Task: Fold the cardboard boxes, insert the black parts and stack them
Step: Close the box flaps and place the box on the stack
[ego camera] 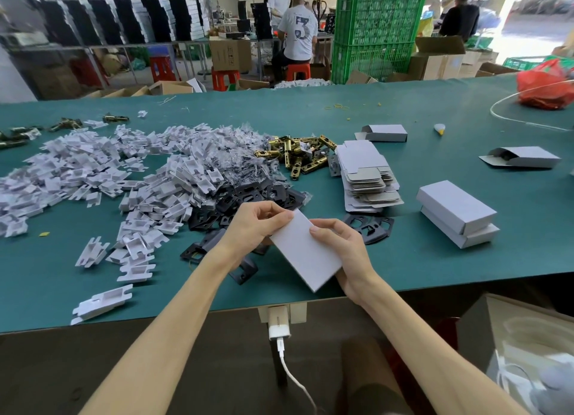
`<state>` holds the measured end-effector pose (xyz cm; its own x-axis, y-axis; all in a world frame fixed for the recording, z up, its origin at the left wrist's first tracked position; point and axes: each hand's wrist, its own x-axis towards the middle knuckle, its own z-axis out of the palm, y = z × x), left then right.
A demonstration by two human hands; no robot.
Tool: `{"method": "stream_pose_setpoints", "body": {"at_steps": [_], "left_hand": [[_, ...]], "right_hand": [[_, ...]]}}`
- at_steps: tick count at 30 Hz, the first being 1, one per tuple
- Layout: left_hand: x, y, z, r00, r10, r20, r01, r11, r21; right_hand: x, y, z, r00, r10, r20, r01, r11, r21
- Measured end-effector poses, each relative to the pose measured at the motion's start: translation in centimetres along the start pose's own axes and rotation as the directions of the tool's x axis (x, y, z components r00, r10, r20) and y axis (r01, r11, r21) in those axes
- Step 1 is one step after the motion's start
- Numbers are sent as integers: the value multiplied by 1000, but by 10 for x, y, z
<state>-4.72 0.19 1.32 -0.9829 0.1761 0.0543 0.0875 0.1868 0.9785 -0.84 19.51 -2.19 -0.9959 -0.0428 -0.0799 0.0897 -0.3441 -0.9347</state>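
Note:
I hold a white cardboard box [306,253] just above the near edge of the green table [466,268]. My left hand [254,225] pinches its far end, and my right hand [344,253] grips its right side, thumb on top. Black parts [248,197] lie in a heap right behind my hands, and one black part [369,226] lies to the right. A stack of flat unfolded boxes [366,175] stands behind that. Two folded boxes [456,212] are stacked at the right.
A wide pile of white plastic inserts [124,169] covers the left of the table. Brass latches [298,155] lie mid-table. Two more white boxes [385,132] [521,157] lie farther back on the right, with a red bag [546,85] beyond. People work at the back.

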Motion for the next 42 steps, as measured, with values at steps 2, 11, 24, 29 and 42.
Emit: {"method": "stream_pose_setpoints", "body": {"at_steps": [2,11,24,29,42], "left_hand": [[-2,0,-2,1000,16,1,-16,999,35],[-25,-16,17,998,64,27,-63,997,-37],[-18,-25,46,949,94,-301,-107,994,-28],[-10,-25,47,933,72,-353,-90,995,-35],[-11,-37,53,973,70,-221,-87,994,-67]], "right_hand": [[0,0,0,1000,-9,-4,9,1000,-3],[0,2,1,997,-40,-70,38,999,-34],[4,7,1,988,-128,-83,111,976,-188],[1,6,6,965,-256,-66,188,841,-507],[-26,-6,7,969,-174,177,196,98,-976]]}}
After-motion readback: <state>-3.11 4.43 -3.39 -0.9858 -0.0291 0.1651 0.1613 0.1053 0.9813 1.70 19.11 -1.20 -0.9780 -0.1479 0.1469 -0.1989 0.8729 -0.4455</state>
